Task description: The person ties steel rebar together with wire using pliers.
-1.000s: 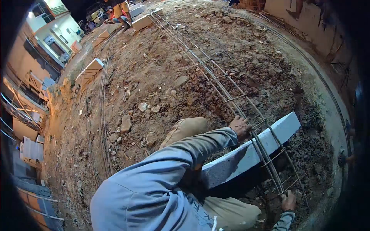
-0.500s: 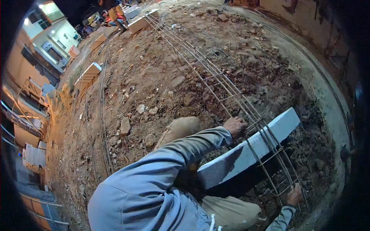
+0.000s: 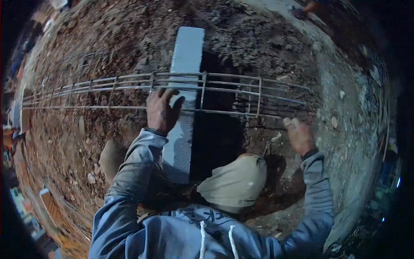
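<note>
A rebar cage (image 3: 230, 90) of long thin steel bars tied with stirrups runs across my view. It crosses over a long white block (image 3: 187, 56) lying on the soil. My left hand (image 3: 161, 110) is on the cage beside the block, its fingers curled over the bars and its thumb apart from the index finger. Part of the lower bar is hidden behind this hand. At the cage's right end, my right hand (image 3: 298, 134) is closed at the tip of the lower bar, with thumb and finger together there.
Rough, stony soil (image 3: 90, 142) surrounds the cage. A dark gap (image 3: 217, 134) lies right of the white block, between my knees. Another slotted block (image 3: 51, 206) is at lower left. A paler strip of ground (image 3: 351, 129) curves along the right, with a person's foot (image 3: 300, 13) near the top.
My view has turned and tipped down, so the cage now runs sideways. The left hand stays by the block; the right hand has shifted to the tip of the lower bar.
</note>
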{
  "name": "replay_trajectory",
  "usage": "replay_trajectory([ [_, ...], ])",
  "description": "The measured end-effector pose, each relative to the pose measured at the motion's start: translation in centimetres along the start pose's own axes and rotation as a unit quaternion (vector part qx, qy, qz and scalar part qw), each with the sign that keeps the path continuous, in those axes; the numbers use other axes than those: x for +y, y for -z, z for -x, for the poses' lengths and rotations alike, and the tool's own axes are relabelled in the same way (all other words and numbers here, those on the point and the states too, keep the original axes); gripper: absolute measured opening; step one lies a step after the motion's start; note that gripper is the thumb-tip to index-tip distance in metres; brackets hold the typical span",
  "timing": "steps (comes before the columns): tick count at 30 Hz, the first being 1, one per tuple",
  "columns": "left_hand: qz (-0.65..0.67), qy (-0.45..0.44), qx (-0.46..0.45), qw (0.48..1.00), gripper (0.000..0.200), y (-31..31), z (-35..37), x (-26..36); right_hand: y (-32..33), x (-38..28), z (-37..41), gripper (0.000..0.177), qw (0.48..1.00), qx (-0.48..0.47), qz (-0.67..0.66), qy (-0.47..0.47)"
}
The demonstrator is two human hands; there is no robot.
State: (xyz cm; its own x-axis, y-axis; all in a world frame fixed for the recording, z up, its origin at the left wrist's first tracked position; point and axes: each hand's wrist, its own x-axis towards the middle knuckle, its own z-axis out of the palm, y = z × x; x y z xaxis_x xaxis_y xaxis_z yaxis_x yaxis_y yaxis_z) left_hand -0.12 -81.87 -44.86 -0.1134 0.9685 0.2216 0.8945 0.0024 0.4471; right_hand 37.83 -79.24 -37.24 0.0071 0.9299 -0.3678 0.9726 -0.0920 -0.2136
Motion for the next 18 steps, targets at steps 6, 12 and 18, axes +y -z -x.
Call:
replay_trajectory([
  [6, 0.158, -0.151, -0.106, 0.970, 0.027, -6.3, 1.3, 8.1, -10.4, 5.3, 5.9, 0.072, 0.984, -0.058, -0.145, -0.090],
  [12, 0.157, -0.156, -0.143, 0.965, 0.031, -12.0, 0.4, 13.5, -23.1, 9.1, 4.4, 0.055, 0.956, 0.070, -0.274, -0.076],
  [18, 0.069, -0.061, -0.259, 0.961, 0.044, -12.4, -0.8, 16.1, -25.9, 9.7, 0.8, 0.039, 0.945, 0.205, -0.253, -0.010],
])
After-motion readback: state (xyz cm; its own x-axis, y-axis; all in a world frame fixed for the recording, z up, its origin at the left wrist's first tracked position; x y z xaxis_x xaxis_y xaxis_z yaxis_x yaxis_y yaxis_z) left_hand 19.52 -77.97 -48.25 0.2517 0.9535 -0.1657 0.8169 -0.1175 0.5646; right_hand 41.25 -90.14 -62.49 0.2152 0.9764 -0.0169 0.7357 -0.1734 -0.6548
